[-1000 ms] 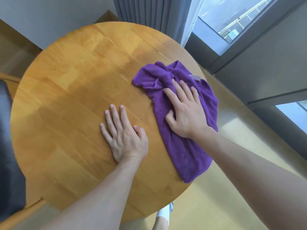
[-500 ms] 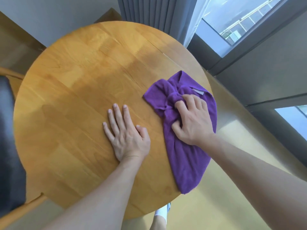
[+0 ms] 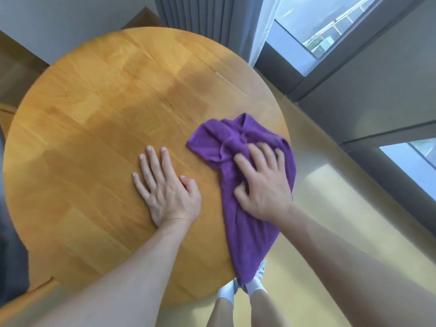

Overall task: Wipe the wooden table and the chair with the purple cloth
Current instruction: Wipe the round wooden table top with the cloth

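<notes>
The purple cloth (image 3: pixel 247 185) lies bunched on the right side of the round wooden table (image 3: pixel 106 138), its lower end draped over the near edge, and the right hand (image 3: pixel 262 185) presses down on it with fingers spread and slightly bent into the folds. The left hand (image 3: pixel 167 185) rests flat on the bare wood just beside the cloth, fingers straight, holding nothing. Around the table are a grey curtain (image 3: pixel 195 15) and a window (image 3: pixel 318 27) beyond, a dark chair seat (image 3: pixel 9 256) at the left edge, and 2 white-socked feet (image 3: pixel 236 289) on the yellow floor (image 3: pixel 330 208) below.
</notes>
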